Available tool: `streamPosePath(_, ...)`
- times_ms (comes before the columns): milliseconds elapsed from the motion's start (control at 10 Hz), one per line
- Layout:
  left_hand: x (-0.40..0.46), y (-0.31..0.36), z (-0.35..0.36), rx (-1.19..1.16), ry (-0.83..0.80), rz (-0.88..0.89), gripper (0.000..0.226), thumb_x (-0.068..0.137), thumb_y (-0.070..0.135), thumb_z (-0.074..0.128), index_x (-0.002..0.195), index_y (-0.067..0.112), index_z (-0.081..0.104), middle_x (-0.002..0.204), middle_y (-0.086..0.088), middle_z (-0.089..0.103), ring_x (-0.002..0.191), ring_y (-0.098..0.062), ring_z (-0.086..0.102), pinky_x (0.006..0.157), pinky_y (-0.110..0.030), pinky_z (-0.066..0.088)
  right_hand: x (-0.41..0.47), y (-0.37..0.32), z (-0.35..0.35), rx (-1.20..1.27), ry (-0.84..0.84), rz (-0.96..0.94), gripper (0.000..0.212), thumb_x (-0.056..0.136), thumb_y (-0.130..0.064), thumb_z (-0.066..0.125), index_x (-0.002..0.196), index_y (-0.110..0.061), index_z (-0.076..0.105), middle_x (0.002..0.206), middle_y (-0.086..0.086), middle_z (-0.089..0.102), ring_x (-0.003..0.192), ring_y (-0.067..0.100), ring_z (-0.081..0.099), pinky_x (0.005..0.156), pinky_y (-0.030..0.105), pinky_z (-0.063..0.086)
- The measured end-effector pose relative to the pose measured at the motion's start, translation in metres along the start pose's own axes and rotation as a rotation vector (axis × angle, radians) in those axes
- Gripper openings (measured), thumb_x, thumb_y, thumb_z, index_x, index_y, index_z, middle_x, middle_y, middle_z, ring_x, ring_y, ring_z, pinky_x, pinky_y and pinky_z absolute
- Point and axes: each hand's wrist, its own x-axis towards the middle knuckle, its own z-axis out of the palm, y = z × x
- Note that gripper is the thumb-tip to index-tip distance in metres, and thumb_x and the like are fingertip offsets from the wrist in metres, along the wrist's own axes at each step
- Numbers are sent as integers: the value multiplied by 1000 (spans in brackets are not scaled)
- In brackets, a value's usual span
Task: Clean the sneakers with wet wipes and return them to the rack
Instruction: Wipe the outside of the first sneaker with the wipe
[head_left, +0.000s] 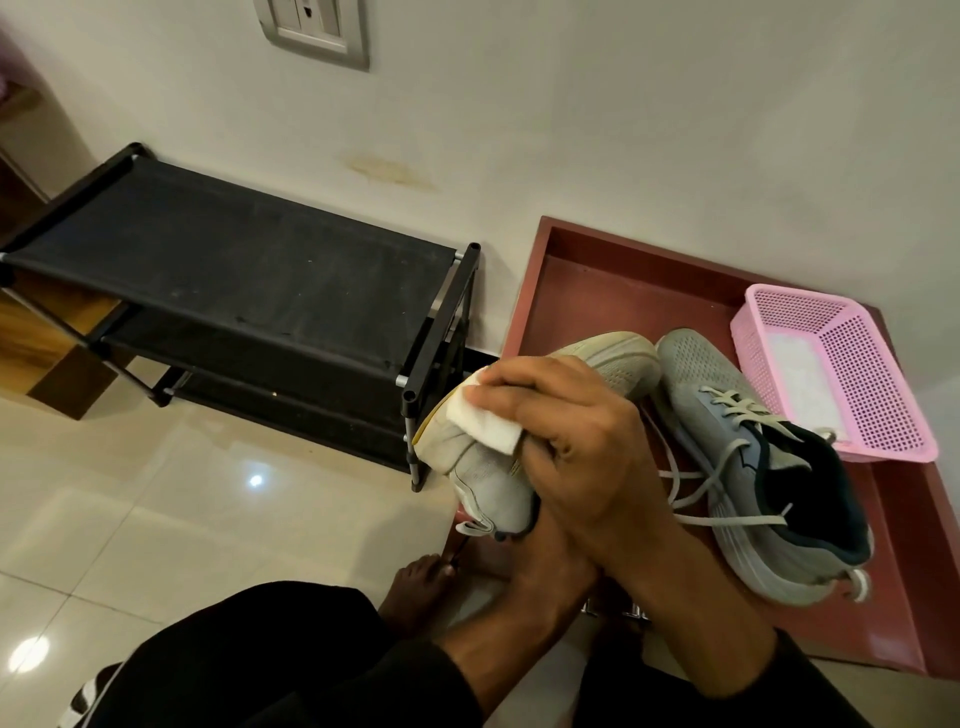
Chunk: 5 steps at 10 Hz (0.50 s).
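Two sneakers are seen right of centre: one (753, 452) is laid on the red table (571, 270), the other (498, 467) is gripped underneath by the left hand (535, 566). A white wipe (493, 421) is pressed onto it by the right hand (571, 431). An empty black rack (234, 270) is stood at left.

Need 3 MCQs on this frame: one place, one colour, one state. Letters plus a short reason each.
1. Where is the second sneaker?
A. on the red tray
B. on the rack's top shelf
C. on the floor tiles

2. What colour is the basket?
A. blue
B. pink
C. green

3. What is the right hand doing?
A. hanging idle
B. tying laces
C. pressing a white wipe on the held sneaker

Answers:
1 A, it lies on the tray beside the basket.
2 B, its mesh walls are pink.
3 C, the fingers hold the wipe against the sneaker; the shoe rack top carries no shoe.
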Motion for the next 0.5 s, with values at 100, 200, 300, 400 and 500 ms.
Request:
streamPosePath(100,-2,-5,-3,-174,-53,-47,86,104,11,-2,76,46,72,78,36,63,81,25,56,79,9,30,4,14,-4,-29,8,26,37,80,12,60,108,-6,76,107,6,71,100,23,63,90,32,50)
streamPosePath(200,-32,-32,35,-96,-2,142,96,96,5,-18,76,49,66,63,40,52,69,23,52,75,7,32,9,34,-8,-58,90,267,35,80,9,66,107,-10,77,103,1,71,97,22,64,87,35,50)
streamPosePath(300,-19,-26,18,-68,-118,108,64,100,15,-12,109,43,45,63,47,46,96,15,44,85,6,31,6,14,-3,-3,60,227,32,82,6,65,108,-10,76,104,2,70,99,20,64,87,35,51)
streamPosePath(400,-10,-11,22,-380,-10,135,22,99,9,41,117,12,54,99,3,72,96,-8,65,71,-11,51,-1,2,-6,28,-50,7,34,82,6,61,108,-8,76,104,6,69,100,23,63,89,32,51)
streamPosePath(500,-4,-15,10,-514,-200,154,34,81,4,37,109,16,52,82,-1,71,71,-2,69,55,-7,49,1,28,-17,12,-5,104,38,77,12,65,106,-9,77,102,4,70,99,21,64,87,36,52)
